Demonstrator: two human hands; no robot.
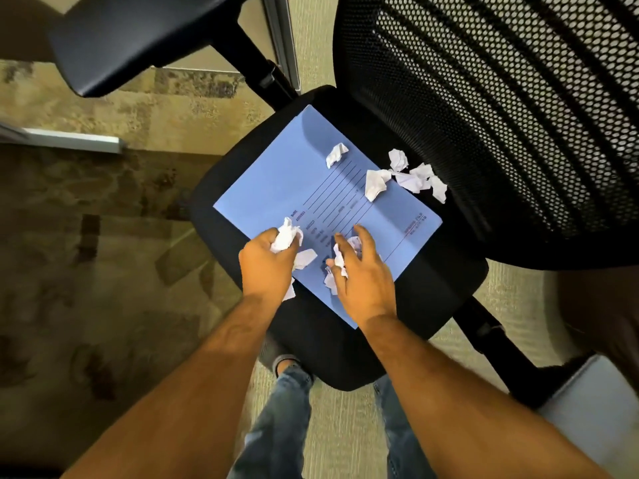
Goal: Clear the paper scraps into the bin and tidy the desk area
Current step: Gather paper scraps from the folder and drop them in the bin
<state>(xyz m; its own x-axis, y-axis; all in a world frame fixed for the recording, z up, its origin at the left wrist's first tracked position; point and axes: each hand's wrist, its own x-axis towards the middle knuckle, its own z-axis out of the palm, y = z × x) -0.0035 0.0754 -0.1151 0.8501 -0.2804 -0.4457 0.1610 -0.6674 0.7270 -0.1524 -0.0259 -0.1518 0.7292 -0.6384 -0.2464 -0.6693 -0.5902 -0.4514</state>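
Paper scraps [408, 174] mostly uncollected on blue folder [294, 181], chair seat [449, 271]. Left hand [268, 261] fisted round crumpled wad [285, 236]; right hand [359, 271] spread, raking scraps. Bin unseen.

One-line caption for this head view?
Left hand clutches a crumpled paper scrap while right hand gathers more off a blue file folder on an office chair.

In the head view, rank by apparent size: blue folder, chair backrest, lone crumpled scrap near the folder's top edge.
1. chair backrest, though it is nearer the camera
2. blue folder
3. lone crumpled scrap, smallest by far
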